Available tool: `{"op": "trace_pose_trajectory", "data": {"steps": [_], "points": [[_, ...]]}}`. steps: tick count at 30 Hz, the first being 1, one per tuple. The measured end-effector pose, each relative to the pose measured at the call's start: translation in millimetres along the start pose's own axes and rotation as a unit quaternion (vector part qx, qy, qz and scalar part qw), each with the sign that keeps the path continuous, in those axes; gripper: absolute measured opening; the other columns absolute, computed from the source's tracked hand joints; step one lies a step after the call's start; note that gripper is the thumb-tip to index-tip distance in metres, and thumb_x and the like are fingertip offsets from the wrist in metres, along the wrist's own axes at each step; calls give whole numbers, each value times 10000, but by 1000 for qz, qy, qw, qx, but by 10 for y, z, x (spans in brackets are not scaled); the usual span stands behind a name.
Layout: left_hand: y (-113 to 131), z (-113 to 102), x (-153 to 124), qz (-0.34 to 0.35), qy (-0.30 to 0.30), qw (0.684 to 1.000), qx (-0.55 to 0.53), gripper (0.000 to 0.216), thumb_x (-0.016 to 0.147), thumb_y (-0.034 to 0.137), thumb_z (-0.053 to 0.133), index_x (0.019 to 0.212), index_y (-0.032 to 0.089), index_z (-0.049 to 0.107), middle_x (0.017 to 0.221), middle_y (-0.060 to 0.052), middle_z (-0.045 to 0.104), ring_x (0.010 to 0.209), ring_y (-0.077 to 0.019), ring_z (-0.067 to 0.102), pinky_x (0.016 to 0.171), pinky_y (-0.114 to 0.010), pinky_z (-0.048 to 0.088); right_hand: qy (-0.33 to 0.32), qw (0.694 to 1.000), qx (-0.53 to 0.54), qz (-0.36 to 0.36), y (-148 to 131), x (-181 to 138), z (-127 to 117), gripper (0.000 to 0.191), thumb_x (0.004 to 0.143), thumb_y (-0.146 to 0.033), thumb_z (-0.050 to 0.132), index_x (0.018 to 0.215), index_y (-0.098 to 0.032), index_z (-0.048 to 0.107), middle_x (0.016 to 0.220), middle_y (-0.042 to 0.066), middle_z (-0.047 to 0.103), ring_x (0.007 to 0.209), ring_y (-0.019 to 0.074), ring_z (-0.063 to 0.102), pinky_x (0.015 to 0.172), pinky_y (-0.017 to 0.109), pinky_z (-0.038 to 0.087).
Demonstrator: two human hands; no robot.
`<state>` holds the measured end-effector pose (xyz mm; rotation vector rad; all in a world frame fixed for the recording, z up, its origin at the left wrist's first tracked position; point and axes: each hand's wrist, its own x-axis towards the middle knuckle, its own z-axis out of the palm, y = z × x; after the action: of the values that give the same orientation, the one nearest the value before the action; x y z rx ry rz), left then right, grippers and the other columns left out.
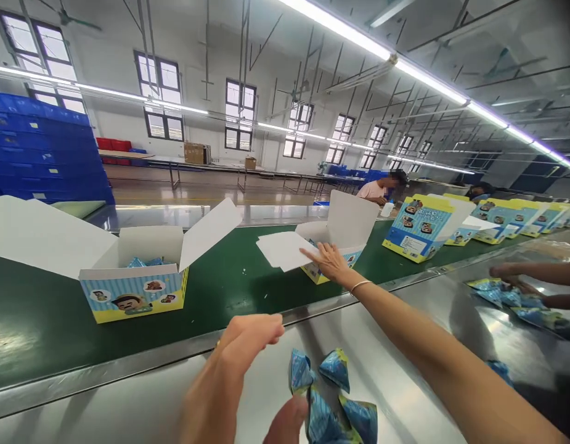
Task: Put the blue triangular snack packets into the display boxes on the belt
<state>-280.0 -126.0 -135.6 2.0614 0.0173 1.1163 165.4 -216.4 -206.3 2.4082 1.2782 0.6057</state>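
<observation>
Touching white card [280,250] with right hand [324,262], fingers spread | left hand [243,345], fingers pressed together, near blue sachets [334,369]

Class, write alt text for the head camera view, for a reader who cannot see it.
A person's right hand reaches over a green conveyor belt to an open cartoon-printed carton beside a white card sheet, while the left hand hovers above blue triangular packets on a steel bench. At right, a co-worker's hands reach over more packets.
</observation>
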Motion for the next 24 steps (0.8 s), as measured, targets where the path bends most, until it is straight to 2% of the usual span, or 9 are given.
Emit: {"op": "trace_pose_trajectory", "data": {"steps": [4,7,9,11,13,16,21,22,24], "points": [[29,-130,-29,-16,0,1000,8,479,990,280,673,1446,371,559,1269,-34,739,1126,-256,745,999,-420,663,-5,999,30,27,23,-68,-418,682,1033,-100,416,1710,-177,366,1574,328,453,1335,455,499,1098,587,336],[-27,-219,20,-15,-53,997,62,450,1028,340,654,1461,377,539,1415,-27,688,1245,-247,704,1094,-421,615,-26,997,65,41,-34,-343,-665,567,1057,-152,403,1615,-56,441,1551,363,456,1374,483,453,1105,611,349],[-118,-223,112,1,-124,989,84,446,1054,389,621,1485,374,510,1483,-25,657,1307,-254,675,1141,-438,585,-67,992,101,23,-125,-642,-742,483,1063,-219,467,1519,-81,544,1459,320,548,1316,451,519,1073,566,417],[-265,-156,238,15,-201,976,80,433,1072,394,583,1494,340,502,1514,-49,638,1336,-270,656,1173,-473,558,-123,981,147,-22,-262,-978,-730,468,1030,-294,597,1482,-176,601,1370,218,620,1206,365,619,1014,460,492],[-473,-9,368,8,-279,956,90,418,1077,370,545,1484,281,523,1529,-95,615,1366,-303,622,1195,-522,523,-184,959,198,-80,-444,-1272,-636,599,945,-335,739,1522,-273,589,1327,130,638,1103,283,683,943,364,530],[-880,347,488,-39,-387,911,139,474,1058,313,549,1519,211,511,1540,-149,569,1432,-343,542,1244,-561,444,-247,929,245,-125,-764,-1498,-407,741,839,-314,840,1537,-321,591,1296,107,637,977,258,716,850,345,551],[-1661,1032,349,-47,-474,864,165,709,901,120,677,1577,217,483,1595,-157,498,1416,-336,574,1222,-501,478,-234,935,246,-100,-1138,-1342,9,547,898,-144,666,1435,-252,670,1351,165,618,951,277,709,836,383,543],[-1807,1146,289,-44,-486,856,170,720,880,87,674,1564,229,503,1604,-149,495,1413,-344,579,1206,-501,491,-225,937,249,-95,-1169,-1283,83,504,904,-116,632,1392,-229,688,1352,163,622,975,276,706,855,382,538],[-2058,1334,184,-39,-499,846,182,560,887,47,619,1423,208,625,1478,-136,599,1359,-354,609,1177,-515,509,-207,940,256,-91,-1194,-1169,205,413,898,-82,601,1280,-186,717,1326,152,643,1011,271,703,888,375,532]]}}
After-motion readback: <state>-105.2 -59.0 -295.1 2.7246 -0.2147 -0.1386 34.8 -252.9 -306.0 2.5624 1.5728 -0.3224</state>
